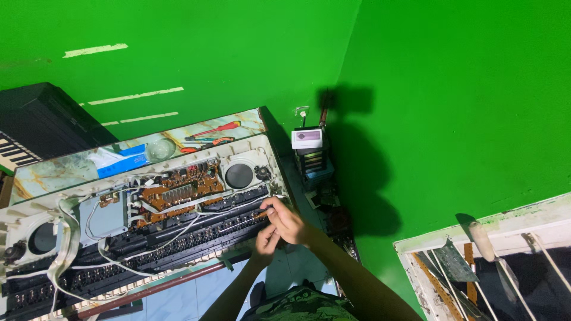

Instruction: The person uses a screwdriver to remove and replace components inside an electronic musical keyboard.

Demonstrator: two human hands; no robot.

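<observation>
Working: both hands sit at the right end of an opened electronic keyboard [148,220], lower centre of the frame.
Right hand [285,221]: fingers pinched shut on a thin orange-handled tool [262,213], tip pointing into the black key assembly [172,244].
Left hand [266,242]: curled just under the right one, touching it; I cannot tell whether it holds anything.
Keyboard location: lies upside down, case open, running from lower left of the frame to centre, on the surface.
Handling, chassis: long cream plastic shell, looks stiff but flexy if lifted by one end; judge it moderately heavy. Best held by the outer case edges at both ends.
Handling, internals: brown circuit board [178,191] at centre, white ribbon cables [65,244] looping at left, two round speakers [239,175]. All look fragile; keep grip off the board, wires and cones.
Handling, tool: light, rigid, slim; a fingertip pinch near the handle suits it.
Surface: marble-patterned top [47,169], upper left of the frame, mostly covered by the keyboard. Red-handled pliers [217,129], a clear round dish [159,148] and a blue pack [122,161] lie along its far edge.
Room: bright green walls [446,89] all around, pale blue tiled floor [196,285] below. A second black keyboard [30,128] stands at far left. A small stacked drawer unit [309,156] sits in the corner. An open white frame [488,229] with tools at lower right.
</observation>
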